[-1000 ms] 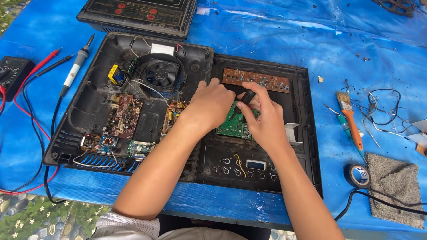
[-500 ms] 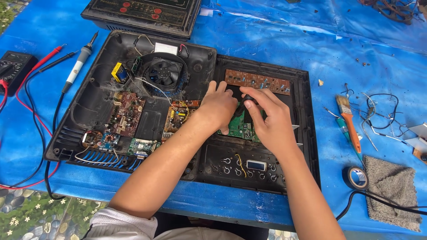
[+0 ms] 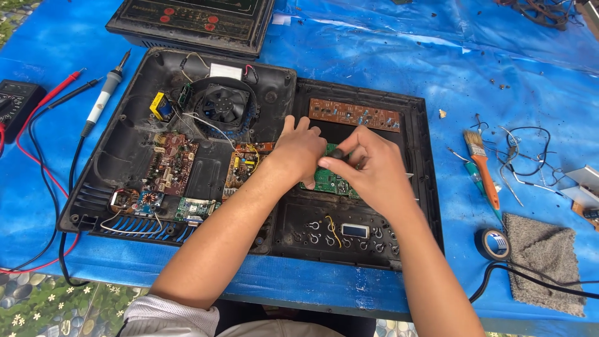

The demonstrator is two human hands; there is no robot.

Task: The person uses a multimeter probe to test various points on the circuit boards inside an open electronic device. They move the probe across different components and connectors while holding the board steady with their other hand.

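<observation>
An opened black appliance case [image 3: 100, 168] lies on the blue-covered table, with a fan [image 3: 223, 104] and brown circuit boards [image 3: 172, 161] inside. Over its right half, my left hand [image 3: 299, 150] rests on a small green circuit board [image 3: 327, 181] and steadies it. My right hand [image 3: 368, 168] is beside it, fingers pinched on a thin dark tool [image 3: 340, 151] whose tip is over the green board. Both hands hide most of that board. A long brown board [image 3: 354, 115] lies just beyond my fingers.
A second black appliance panel [image 3: 187, 22] sits at the far edge. A multimeter [image 3: 15, 100] with red and black leads and a probe [image 3: 103, 100] lie left. At right are a paintbrush [image 3: 482, 167], loose wires [image 3: 524, 156], black tape roll [image 3: 493, 243] and grey cloth [image 3: 541, 262].
The view has shifted slightly. My right hand has lifted its fingers and now pinches the thin tool above the green board; my left hand stays pressed on the board.
</observation>
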